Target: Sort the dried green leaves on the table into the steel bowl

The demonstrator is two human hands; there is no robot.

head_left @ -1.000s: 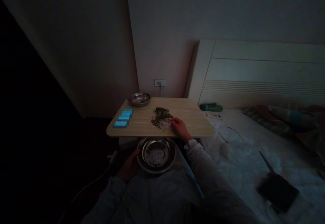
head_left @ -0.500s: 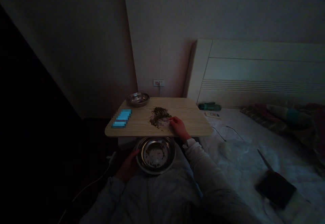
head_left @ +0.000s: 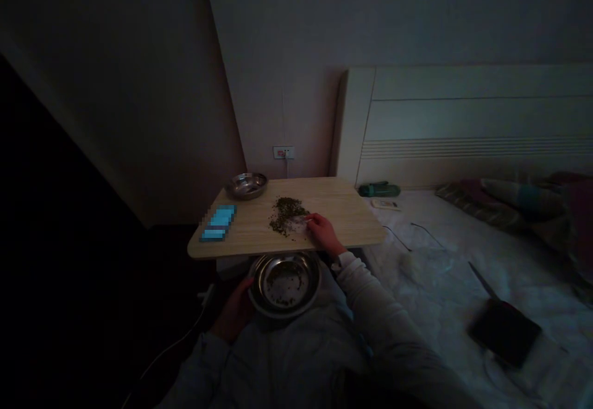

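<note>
My left hand (head_left: 237, 311) grips the left rim of a shiny metal basin (head_left: 315, 295) on my lap, just below the table's front edge. Scattered small dark bits lie on the basin's bottom. On the small wooden table (head_left: 340, 196) is a loose pile of small greenish-brown bits (head_left: 285, 210), perhaps seeds or dried leaves. At the pile's right side, my right hand (head_left: 323, 233) has its fingers pinched together on a thin, pale, see-through piece (head_left: 296, 223). Its exact kind is too dim to make out.
A second metal bowl (head_left: 247, 186) stands at the table's back left, with a blurred-out phone (head_left: 218, 223) in front. To the right, a bed (head_left: 417, 230) holds a green bottle (head_left: 380, 189), a remote (head_left: 385, 204), a cable and a dark flat object (head_left: 504, 333).
The view has turned slightly, shifting the room a little leftward. My right hand stays at the pile with the pale piece, and my left hand keeps its hold on the basin.
</note>
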